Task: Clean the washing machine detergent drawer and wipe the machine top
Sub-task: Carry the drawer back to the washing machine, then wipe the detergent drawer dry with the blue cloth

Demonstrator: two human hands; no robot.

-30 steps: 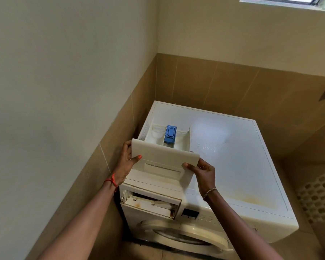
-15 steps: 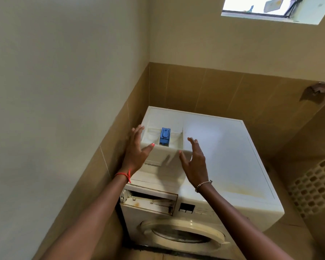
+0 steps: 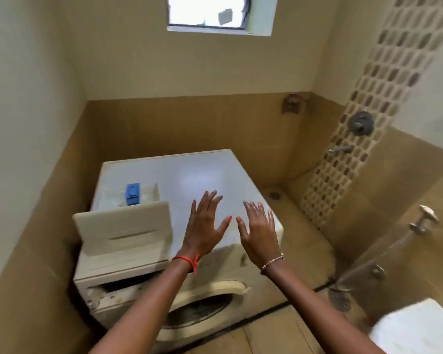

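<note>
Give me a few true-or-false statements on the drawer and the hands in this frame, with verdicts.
1. The detergent drawer rests on the machine top. True.
2. The left hand grips the drawer. False: it is open, apart from the drawer.
3. A blue insert sits in the drawer. True.
4. The right hand holds a cloth. False: it is empty, fingers spread.
5. The drawer slot in the machine front stands empty. True.

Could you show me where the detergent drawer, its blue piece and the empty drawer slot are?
detergent drawer (image 3: 123,226): head view, middle of its white front panel.
blue piece (image 3: 132,194): head view, centre of its top face.
drawer slot (image 3: 131,283): head view, middle of the dark opening.
</note>
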